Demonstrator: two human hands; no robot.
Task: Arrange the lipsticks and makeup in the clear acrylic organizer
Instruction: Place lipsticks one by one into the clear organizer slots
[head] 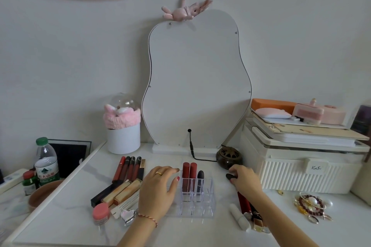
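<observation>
At nine o'clock of the clear acrylic organizer (197, 204), loose lipsticks (128, 168) are laid on the surface (66, 216). The organizer is steadied by the left hand (158, 188), spread flat against its wall. Three lipsticks are stood in its twelve o'clock row. At three o'clock, a dark lipstick (230, 177) is pinched by the right hand (246, 181); it is best lowered upright into an empty cell.
</observation>
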